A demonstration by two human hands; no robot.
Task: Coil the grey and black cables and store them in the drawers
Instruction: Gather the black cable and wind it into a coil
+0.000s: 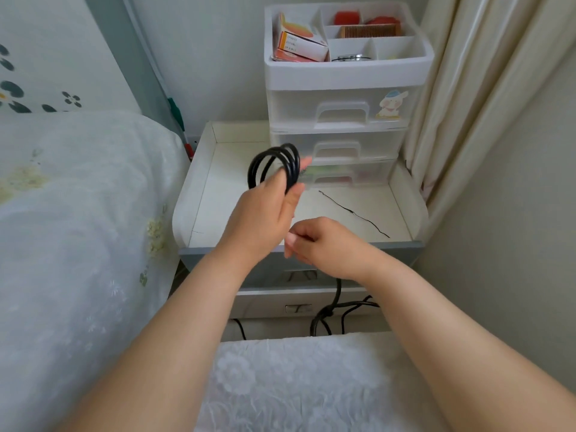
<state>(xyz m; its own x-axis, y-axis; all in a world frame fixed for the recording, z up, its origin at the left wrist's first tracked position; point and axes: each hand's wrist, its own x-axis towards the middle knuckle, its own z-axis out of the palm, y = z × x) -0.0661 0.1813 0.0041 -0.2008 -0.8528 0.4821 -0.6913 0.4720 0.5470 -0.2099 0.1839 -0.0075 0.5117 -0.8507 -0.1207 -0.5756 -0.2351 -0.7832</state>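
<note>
Left hand [265, 210] grips the black cable [274, 165] as a few loops at frame centre, above the white tray [199, 194]; right hand [321, 241] pinches loosely below, holding what I cannot tell. Keep loops even and clamped before reaching the drawers [339, 145] behind.

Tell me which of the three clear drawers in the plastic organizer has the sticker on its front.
The top drawer, directly under the open divided tray. A cartoon animal sticker sits right of its handle; the two drawers below show no sticker.
</note>
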